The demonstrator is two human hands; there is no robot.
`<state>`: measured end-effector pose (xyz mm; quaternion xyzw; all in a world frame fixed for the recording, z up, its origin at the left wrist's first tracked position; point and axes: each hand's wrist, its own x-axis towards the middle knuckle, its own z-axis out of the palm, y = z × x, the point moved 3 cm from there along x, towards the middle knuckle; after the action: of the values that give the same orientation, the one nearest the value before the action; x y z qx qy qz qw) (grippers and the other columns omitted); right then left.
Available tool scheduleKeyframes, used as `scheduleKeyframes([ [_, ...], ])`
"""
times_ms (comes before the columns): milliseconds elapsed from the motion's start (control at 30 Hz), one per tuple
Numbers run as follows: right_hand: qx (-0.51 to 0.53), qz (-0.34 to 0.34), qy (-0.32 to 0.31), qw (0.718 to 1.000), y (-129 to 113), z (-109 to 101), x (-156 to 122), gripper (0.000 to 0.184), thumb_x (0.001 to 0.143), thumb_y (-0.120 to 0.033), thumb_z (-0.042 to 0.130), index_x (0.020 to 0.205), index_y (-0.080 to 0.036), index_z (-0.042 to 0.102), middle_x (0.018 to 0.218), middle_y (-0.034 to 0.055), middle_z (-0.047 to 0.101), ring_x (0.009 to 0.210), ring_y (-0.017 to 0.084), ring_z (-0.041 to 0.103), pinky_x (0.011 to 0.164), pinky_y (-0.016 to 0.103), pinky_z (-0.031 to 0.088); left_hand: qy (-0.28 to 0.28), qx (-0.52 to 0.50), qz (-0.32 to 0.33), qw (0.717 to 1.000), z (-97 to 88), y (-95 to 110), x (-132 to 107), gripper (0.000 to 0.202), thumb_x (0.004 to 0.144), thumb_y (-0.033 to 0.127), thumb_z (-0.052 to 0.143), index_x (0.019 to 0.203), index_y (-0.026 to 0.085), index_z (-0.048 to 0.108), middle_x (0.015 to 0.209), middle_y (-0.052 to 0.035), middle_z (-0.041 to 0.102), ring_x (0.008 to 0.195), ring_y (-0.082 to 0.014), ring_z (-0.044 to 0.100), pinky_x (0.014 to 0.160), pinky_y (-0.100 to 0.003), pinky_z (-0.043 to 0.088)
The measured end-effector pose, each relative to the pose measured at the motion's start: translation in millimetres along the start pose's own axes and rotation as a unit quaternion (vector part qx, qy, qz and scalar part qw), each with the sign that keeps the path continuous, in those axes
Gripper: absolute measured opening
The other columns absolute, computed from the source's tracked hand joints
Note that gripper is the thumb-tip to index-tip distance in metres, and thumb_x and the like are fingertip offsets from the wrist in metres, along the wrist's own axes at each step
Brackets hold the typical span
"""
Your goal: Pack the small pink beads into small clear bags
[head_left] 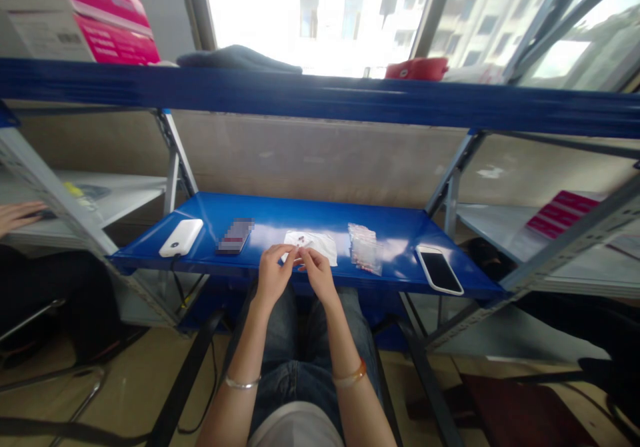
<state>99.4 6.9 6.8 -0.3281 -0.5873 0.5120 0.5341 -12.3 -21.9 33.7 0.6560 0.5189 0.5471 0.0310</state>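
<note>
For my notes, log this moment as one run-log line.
hands: left hand, right hand, fingertips together above white paper | nearby: clear plastic bag, smartphone, white power bank | surface: blue metal shelf

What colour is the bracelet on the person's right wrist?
The slim bracelet is amber-orange, paler along part of the band; it shows best in the head view.

Harsh daylight pours through the window [320, 14], blowing it nearly white; glare streaks the blue shelf [300, 224]; the left hand [273, 275] and right hand [319, 275] are softly, evenly lit and fairly sharp; a pixelated patch [235, 236] obscures one spot; the steel uprights [55, 194] slant with wide-angle distortion toward the frame's edges.
</note>
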Motion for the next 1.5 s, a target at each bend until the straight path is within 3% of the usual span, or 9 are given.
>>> scheduleKeyframes([
  [133, -0.008, -0.002, 0.023, 1.0, -0.6, 0.2, -1.2, 0.03, 0.081, -0.046, 0.049, 0.077, -0.018, 0.059, 0.071, 0.0013, 0.06, 0.065, 0.016, 0.06, 0.052, 0.024, 0.043, 0.002, 0.047, 0.012, 0.999, 3.0, 4.8, -2.6, 0.015, 0.085, 0.026, 0.053, 0.076, 0.02, 0.064, 0.081, -0.0032, 0.071, 0.081, -0.0183, 0.064, 0.078, -0.033, 0.042],
  [300, -0.044, -0.042, 0.016, 0.998, -1.5, 5.5, -2.4, 0.03, 0.082, -0.042, 0.048, 0.065, -0.018, 0.054, 0.059, -0.0017, 0.052, 0.056, 0.012, 0.049, 0.052, 0.024, 0.039, 0.074, 0.095, -0.014, 0.993, 5.9, 4.6, -7.7, 0.017, 0.084, 0.027, 0.052, 0.072, 0.018, 0.059, 0.072, -0.0038, 0.067, 0.071, -0.0181, 0.062, 0.073, -0.032, 0.041],
  [433, -0.077, -0.073, 0.041, 0.994, -3.4, 9.3, -4.4, 0.031, 0.082, -0.038, 0.048, 0.059, -0.018, 0.048, 0.054, -0.0036, 0.045, 0.053, 0.01, 0.04, 0.051, 0.023, 0.034, 0.1, 0.08, -0.044, 0.991, 10.0, 3.3, -12.2, 0.018, 0.085, 0.028, 0.05, 0.072, 0.018, 0.056, 0.069, -0.0033, 0.064, 0.067, -0.0171, 0.059, 0.067, -0.029, 0.041],
  [700, -0.118, -0.065, 0.038, 0.99, -3.9, 21.5, -11.4, 0.026, 0.079, -0.031, 0.046, 0.059, -0.018, 0.053, 0.057, -0.002, 0.051, 0.056, 0.011, 0.045, 0.054, 0.023, 0.036, 0.186, 0.059, -0.108, 0.975, 2.0, -6.8, -14.6, 0.023, 0.086, 0.036, 0.048, 0.075, 0.017, 0.057, 0.071, -0.0033, 0.063, 0.066, -0.0146, 0.057, 0.062, -0.025, 0.042],
  [867, -0.122, -0.025, 0.062, 0.99, 4.0, 14.5, -8.2, 0.024, 0.078, -0.031, 0.046, 0.06, -0.018, 0.058, 0.058, -0.0011, 0.056, 0.059, 0.013, 0.051, 0.06, 0.025, 0.042, 0.133, 0.039, -0.052, 0.989, -4.1, -9.9, -9.7, 0.024, 0.085, 0.038, 0.051, 0.078, 0.018, 0.064, 0.074, -0.0039, 0.068, 0.069, -0.0156, 0.061, 0.067, -0.027, 0.044],
  [967, -0.138, -0.015, 0.117, 0.983, 5.0, 3.5, -6.7, 0.025, 0.079, -0.036, 0.047, 0.062, -0.02, 0.056, 0.06, -0.0011, 0.057, 0.06, 0.014, 0.053, 0.058, 0.025, 0.042, 0.09, 0.053, -0.008, 0.995, 1.3, -5.0, -9.4, 0.021, 0.084, 0.035, 0.053, 0.078, 0.019, 0.067, 0.079, -0.0046, 0.071, 0.075, -0.0177, 0.064, 0.074, -0.031, 0.043],
  [1100, -0.189, -0.046, 0.187, 0.963, -0.9, -6.9, -8.5, 0.017, 0.077, -0.038, 0.055, 0.078, -0.021, 0.057, 0.078, 0.0004, 0.061, 0.063, 0.014, 0.057, 0.055, 0.024, 0.042, 0.065, 0.074, 0.026, 0.995, 13.0, 0.7, -12.9, 0.018, 0.085, 0.03, 0.053, 0.082, 0.02, 0.068, 0.084, -0.004, 0.072, 0.082, -0.0183, 0.065, 0.078, -0.033, 0.042],
  [1300, -0.212, -0.052, 0.129, 0.967, 3.7, -6.7, -5.3, 0.019, 0.078, -0.036, 0.056, 0.085, -0.022, 0.067, 0.092, 0.0038, 0.065, 0.069, 0.015, 0.059, 0.065, 0.028, 0.048, 0.098, 0.089, 0.033, 0.991, 17.6, 1.2, -16.5, 0.017, 0.085, 0.028, 0.053, 0.084, 0.02, 0.068, 0.087, -0.0042, 0.072, 0.083, -0.0181, 0.065, 0.077, -0.032, 0.042],
  [1500, -0.112, -0.025, 0.133, 0.984, 25.1, -17.0, 3.8, 0.032, 0.076, -0.041, 0.058, 0.097, -0.019, 0.068, 0.1, 0.0078, 0.068, 0.072, 0.017, 0.06, 0.067, 0.032, 0.051, 0.054, 0.065, 0.05, 0.995, 18.5, 0.8, -14.1, 0.015, 0.084, 0.028, 0.055, 0.081, 0.021, 0.068, 0.088, -0.0034, 0.072, 0.084, -0.0176, 0.064, 0.078, -0.033, 0.043],
])
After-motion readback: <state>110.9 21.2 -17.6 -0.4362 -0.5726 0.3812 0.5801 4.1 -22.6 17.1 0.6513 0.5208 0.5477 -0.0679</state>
